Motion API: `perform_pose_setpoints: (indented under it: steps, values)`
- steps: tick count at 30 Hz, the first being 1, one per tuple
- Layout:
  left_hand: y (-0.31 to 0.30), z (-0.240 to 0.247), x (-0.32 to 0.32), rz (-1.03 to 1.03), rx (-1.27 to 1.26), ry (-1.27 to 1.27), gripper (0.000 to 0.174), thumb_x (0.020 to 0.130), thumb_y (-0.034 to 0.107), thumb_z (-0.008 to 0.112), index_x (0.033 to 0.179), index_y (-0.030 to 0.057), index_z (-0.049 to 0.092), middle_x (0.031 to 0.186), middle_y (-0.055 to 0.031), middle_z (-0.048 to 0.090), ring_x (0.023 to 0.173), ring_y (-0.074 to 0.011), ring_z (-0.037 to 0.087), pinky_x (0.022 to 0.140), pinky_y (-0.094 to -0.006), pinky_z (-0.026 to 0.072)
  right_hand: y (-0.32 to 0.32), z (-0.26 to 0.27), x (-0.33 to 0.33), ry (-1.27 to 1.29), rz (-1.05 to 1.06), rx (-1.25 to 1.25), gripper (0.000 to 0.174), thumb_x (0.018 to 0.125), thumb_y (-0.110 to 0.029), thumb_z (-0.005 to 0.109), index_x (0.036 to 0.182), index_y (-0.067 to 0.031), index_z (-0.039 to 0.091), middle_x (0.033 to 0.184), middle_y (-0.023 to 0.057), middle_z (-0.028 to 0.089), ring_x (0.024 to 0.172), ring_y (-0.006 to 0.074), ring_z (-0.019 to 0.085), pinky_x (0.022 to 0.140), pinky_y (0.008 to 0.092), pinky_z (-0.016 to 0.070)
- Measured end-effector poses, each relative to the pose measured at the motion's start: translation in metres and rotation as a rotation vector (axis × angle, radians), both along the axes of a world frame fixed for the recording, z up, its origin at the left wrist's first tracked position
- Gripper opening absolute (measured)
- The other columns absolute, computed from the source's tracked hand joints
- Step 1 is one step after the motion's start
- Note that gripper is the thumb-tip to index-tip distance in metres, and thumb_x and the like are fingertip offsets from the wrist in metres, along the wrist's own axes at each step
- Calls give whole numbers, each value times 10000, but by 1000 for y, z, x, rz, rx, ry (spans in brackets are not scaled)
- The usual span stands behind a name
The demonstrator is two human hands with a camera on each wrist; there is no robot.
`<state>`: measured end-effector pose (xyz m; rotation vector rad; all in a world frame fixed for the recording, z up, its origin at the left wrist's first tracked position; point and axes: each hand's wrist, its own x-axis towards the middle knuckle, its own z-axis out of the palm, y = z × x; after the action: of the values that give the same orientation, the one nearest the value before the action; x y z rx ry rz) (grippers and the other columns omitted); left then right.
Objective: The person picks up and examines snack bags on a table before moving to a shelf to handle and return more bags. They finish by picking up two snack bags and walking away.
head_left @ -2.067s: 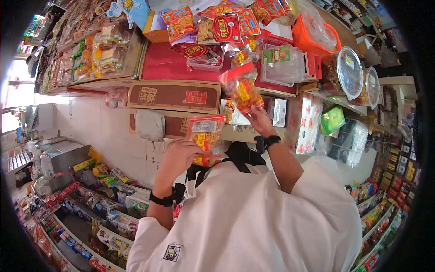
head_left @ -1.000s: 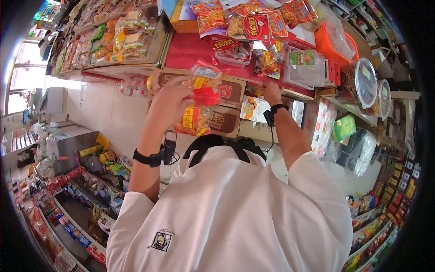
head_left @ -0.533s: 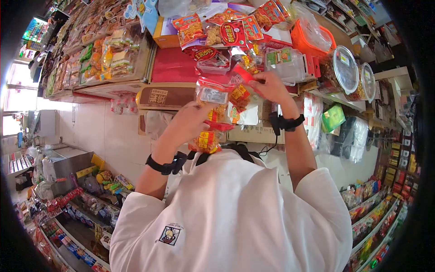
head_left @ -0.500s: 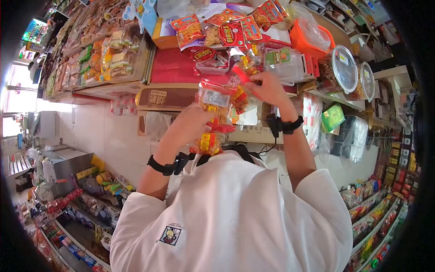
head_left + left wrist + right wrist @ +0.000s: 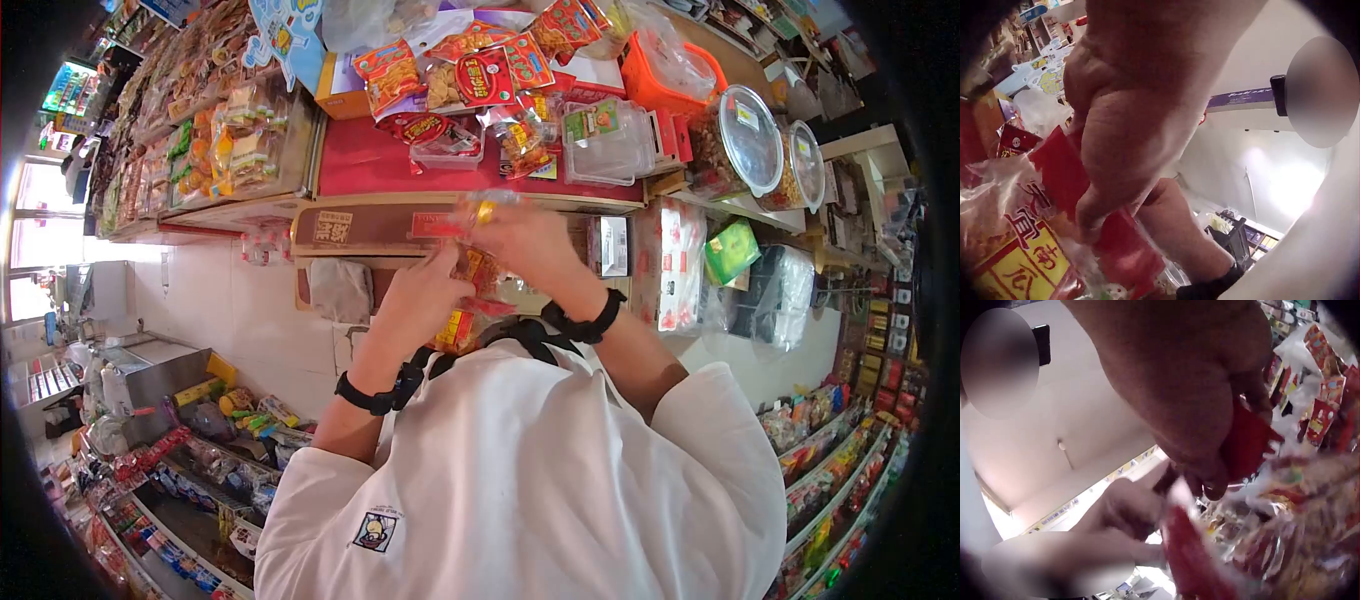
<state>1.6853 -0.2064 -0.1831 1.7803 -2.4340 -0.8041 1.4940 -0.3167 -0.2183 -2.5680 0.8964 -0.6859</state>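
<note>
Shop counter (image 5: pixel 372 152); snack packets (image 5: pixel 463 318) roughly upright.

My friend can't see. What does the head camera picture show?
A person's left hand and right hand grip clear snack bags near a white shirt. Ahead, a red counter holds more snacks.

My head camera looks steeply down from above toward the counter (image 5: pixel 380 155). Both wrist cameras look upward from very close; all three views share the snack packets (image 5: pixel 462 322).
</note>
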Motion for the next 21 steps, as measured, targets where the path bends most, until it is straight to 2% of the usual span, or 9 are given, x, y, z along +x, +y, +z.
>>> perform_pose_setpoints:
  steps: [2,6,9,11,13,16,17,18,21]
  values:
    - [-1,7,-5,102,-289,89,148,759,105,708,887,134,776,1189,-60,657,1071,-307,655,845,-428,554,12,-14,7,118,109,167,155,781,-150,737,931,-121,766,933,90,717,837,300,694,731,429,561]
    - [12,-3,-10,131,-342,40,128,825,171,675,918,151,760,1178,-41,655,1114,-260,642,856,-418,569,28,-30,8,-118,184,299,170,812,-185,718,964,-129,769,923,103,722,824,318,698,750,475,553]
    - [15,-22,-9,112,-346,70,137,816,172,662,912,162,760,1086,-24,690,1087,-236,655,837,-418,574,17,-29,-3,-84,183,584,197,858,-147,729,1038,-71,752,943,102,751,809,279,721,778,416,572]
    - [21,-29,-8,181,-271,24,142,806,177,655,902,172,760,967,-11,730,1035,-207,676,850,-402,539,-8,-49,-6,-542,373,1277,218,912,-108,727,1112,-23,712,952,95,758,814,203,727,788,345,578]
    - [25,-25,-3,179,-334,4,144,804,178,654,902,171,760,938,-7,742,1009,-199,684,864,-388,511,-51,-74,-8,-832,144,1496,242,925,-33,700,1156,18,646,949,86,738,863,141,692,785,293,569]
    - [32,-36,11,186,-378,-37,150,805,186,651,905,167,761,926,-6,761,982,-181,692,889,-360,461,-144,-188,6,-673,-579,864,290,863,-30,757,1120,29,635,1031,102,718,909,133,686,777,270,558]
    - [37,-39,15,196,-352,-50,154,807,194,650,909,165,762,943,-9,768,981,-171,693,901,-347,438,-181,-271,9,-573,-629,597,450,804,-163,834,1145,37,618,1050,156,710,917,235,703,789,332,569]
    - [42,-35,17,194,-355,-60,154,807,194,650,909,165,762,943,-9,768,981,-171,693,901,-347,438,-190,-276,9,-583,-625,598,450,804,-163,834,1145,37,618,1050,156,710,917,235,703,789,332,569]
    - [56,-27,24,170,-351,-59,142,783,176,680,899,160,759,941,-13,767,949,-174,697,882,-367,455,-195,-238,15,-309,-799,439,757,677,-429,906,1153,69,593,1017,267,678,1045,457,631,953,507,503]
